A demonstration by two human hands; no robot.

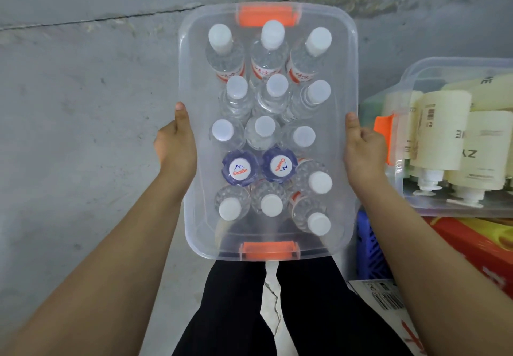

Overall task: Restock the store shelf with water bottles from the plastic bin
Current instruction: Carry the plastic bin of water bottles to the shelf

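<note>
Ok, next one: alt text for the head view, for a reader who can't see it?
Seen from above, a left hand and a right hand grip the long sides of a clear bin with orange latches, packed with upright water bottles, mostly white-capped, two blue-topped, over a concrete floor. Another bin of cream bottles sits at right.

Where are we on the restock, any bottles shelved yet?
Done: nothing looks shelved; the bin is packed with water bottles, lid on. In hand: left hand and right hand grip its sides, carrying it. Left: reach a shelf, none in view, open it, place bottles.
</note>
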